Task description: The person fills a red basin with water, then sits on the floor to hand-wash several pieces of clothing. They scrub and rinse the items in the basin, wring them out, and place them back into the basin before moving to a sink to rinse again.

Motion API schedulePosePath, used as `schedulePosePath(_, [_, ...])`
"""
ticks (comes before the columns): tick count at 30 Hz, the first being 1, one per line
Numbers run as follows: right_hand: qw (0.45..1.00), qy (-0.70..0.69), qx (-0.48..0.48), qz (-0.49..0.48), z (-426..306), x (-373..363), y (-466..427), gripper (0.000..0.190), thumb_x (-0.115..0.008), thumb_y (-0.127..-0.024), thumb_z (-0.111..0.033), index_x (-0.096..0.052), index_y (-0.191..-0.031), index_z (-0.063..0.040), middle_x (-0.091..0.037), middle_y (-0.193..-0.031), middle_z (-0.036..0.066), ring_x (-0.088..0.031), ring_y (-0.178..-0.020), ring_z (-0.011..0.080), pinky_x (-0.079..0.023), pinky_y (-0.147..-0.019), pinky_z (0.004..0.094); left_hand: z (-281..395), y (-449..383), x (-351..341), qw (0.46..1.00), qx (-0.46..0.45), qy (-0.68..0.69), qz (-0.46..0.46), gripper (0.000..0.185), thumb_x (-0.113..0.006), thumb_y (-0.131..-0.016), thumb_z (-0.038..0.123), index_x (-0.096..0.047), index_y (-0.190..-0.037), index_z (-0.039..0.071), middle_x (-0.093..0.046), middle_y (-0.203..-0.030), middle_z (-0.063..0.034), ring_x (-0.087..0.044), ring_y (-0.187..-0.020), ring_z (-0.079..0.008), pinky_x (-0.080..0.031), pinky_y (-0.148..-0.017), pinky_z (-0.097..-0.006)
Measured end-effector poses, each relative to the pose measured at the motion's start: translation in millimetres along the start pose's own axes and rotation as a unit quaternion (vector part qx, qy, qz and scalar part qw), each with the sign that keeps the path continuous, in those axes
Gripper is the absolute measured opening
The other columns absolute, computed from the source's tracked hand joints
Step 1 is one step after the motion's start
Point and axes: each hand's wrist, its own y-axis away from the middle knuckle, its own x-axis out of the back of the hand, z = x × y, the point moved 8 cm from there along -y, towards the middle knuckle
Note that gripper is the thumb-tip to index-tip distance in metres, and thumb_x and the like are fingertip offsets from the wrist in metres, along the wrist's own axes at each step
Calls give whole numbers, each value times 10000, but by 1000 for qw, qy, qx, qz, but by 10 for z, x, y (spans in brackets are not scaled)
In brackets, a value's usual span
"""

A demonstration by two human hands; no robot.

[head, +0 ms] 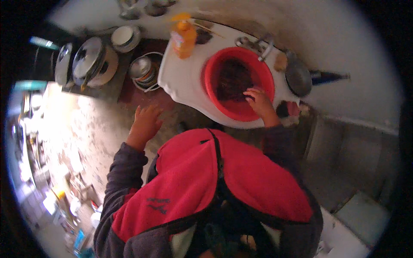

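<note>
A red plastic basin [213, 96] stands on a white sink [193, 77], under the metal tap [267, 50]. Dark contents, too blurred to name, lie inside it. My right hand [259, 103] is over the basin's near right rim, fingers bent towards the inside; something pinkish shows by the fingertips, and whether I grip it is unclear. My left hand [146, 122] hovers left of the sink, fingers apart, holding nothing. An orange soap bottle [184, 40] stands on the sink's left part.
Stacked bowls [142, 69] stand left of the sink, with lidded pots [93, 64] farther left. A dark frying pan [298, 75] leans at the right, near a sponge [280, 61] and a dark and pink cloth [290, 109]. Assorted items lie on the floor at lower left.
</note>
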Motion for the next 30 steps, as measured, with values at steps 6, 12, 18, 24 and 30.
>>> schedulePosePath(6, [978, 172, 9, -118, -629, -795, 118, 667, -575, -896, -421, -370, -1374, -5, -501, -1309, 155, -522, -1157, 246, -408, -986, 366, -401, 1279, -101, 964, 233, 122, 47, 434, -594, -842, 250, -531, -1254, 130, -540, -1238, -135, -521, -1128, -314, -360, -985, -473])
schedulePosePath(12, [724, 657, 94, -187, -29, 74, -223, 523, -600, -887, -270, -451, -1321, -19, -576, -1194, 204, -584, -1060, 267, -453, -929, 392, 194, 2709, -669, 870, 473, 126, -59, 443, -564, -866, 329, -533, -1267, 144, -547, -1240, -137, -523, -1142, -318, -393, -963, -476])
schedulePosePath(18, [759, 545, 210, -289, 17, -1774, 136, 404, -625, -824, -159, -543, -1191, -11, -599, -1137, 181, -563, -1048, 347, -441, -923, 421, 691, 4044, -1103, 737, 631, 235, -59, 441, -575, -863, 363, -567, -1247, 147, -573, -1218, -119, -519, -1161, -300, -394, -973, -452])
schedulePosePath(24, [591, 563, 283, -503, 541, -3584, 344, 390, -634, -820, -137, -552, -1186, -26, -592, -1127, 179, -557, -1055, 341, -446, -915, 386, 931, 5088, -1730, 664, 704, 246, 49, 450, -590, -862, 366, -566, -1250, 138, -523, -1276, -145, -507, -1175, -326, -386, -999, -453])
schedulePosePath(30, [551, 595, 261, -524, 1270, -4847, 349, 411, -635, -838, -181, -536, -1217, -56, -588, -1113, 179, -557, -1027, 369, -456, -865, 424, 862, 6189, -2187, 536, 776, 331, 33, 502, -591, -865, 351, -512, -1301, 117, -450, -1340, -198, -475, -1205, -380, -402, -1000, -462])
